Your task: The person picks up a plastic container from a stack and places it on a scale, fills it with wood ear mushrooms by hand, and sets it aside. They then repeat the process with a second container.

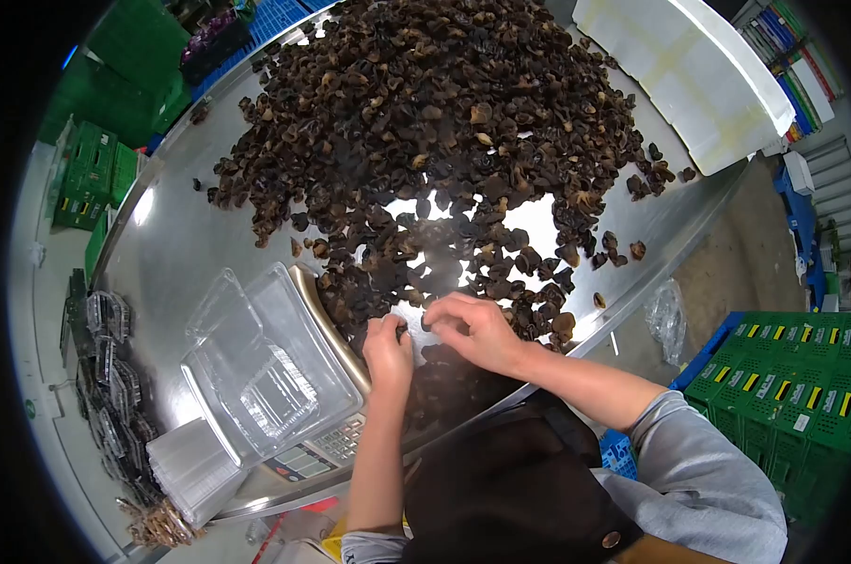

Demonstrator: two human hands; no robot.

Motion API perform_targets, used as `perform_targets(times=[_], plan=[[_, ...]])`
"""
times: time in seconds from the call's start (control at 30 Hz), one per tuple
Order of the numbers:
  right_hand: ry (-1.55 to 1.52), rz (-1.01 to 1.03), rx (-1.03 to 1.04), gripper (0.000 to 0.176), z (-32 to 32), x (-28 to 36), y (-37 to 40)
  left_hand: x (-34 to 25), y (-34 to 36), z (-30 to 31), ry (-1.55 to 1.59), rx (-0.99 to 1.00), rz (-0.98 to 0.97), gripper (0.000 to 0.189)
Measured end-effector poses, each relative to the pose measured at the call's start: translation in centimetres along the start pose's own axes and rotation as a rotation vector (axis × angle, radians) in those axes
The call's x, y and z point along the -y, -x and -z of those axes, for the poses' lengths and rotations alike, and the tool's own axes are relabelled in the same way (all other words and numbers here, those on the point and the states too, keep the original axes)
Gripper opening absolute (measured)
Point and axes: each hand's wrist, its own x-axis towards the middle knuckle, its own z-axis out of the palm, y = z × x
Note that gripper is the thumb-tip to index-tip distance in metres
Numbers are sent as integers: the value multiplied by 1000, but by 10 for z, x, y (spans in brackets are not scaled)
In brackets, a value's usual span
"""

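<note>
A dark piece (403, 329) is being pinched by the left hand (388, 350) at the near edge of the heap (444, 122) on the steel table (172, 244). The right hand (472, 329) is being curled against it (whether it is pinching cannot be told). The clear container (270, 376) on the scale (336, 442) is lying open, seemingly unfilled, so nearly everything is judged undone. The scale's display is being covered.

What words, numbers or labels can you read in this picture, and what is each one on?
No text here can be read.
Scale keypad: keys too small to read.
Yellow and black labels on the green crates: blurred, unreadable.
Coloured stack at the top right: blurred, unreadable.
</note>
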Motion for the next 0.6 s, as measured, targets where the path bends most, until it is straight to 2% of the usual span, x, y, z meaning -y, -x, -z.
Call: perform_targets(times=[0.03,0.07,0.1,0.17,0.23,0.27,0.3,0.4,0.43,0.47,0.5,0.53,0.57,0.6], plan=[[-1,3,-2,19,-6,-1,3,-1,5,3,189,-33,62,34],[-268,-172,-13,19,-13,-3,7,-4,9,9,379,-62,123,31],[-534,-347,-26,20,-19,-5,12,-14,12,18,380,-60,119,31],[-674,-482,1,29,-27,-5,18,-41,21,38,733,-60,303,28],[-1131,-674,20,36,-26,13,18,-68,26,56,541,-7,22,31],[-1197,-707,149,39,-21,8,15,-75,30,60,381,82,-49,31],[-1218,-762,78,39,-20,10,16,-77,35,57,357,94,-81,34],[-1401,-903,47,39,6,-15,11,-89,28,66,411,-58,-176,38],[-1465,-879,-22,37,23,-26,10,-83,24,69,384,-107,-189,39],[-1466,-719,-41,33,49,-42,1,-72,18,69,401,-122,-179,35],[-1368,-477,-31,35,91,-40,-18,-63,13,69,457,-56,-58,33],[-1651,-415,127,40,152,-26,-38,-55,7,66,431,-60,5,33],[-1089,-152,-123,53,203,-10,-60,-51,2,64,403,-63,69,32],[-1517,32,-33,63,248,34,-71,-51,-4,66,377,-40,109,36]])
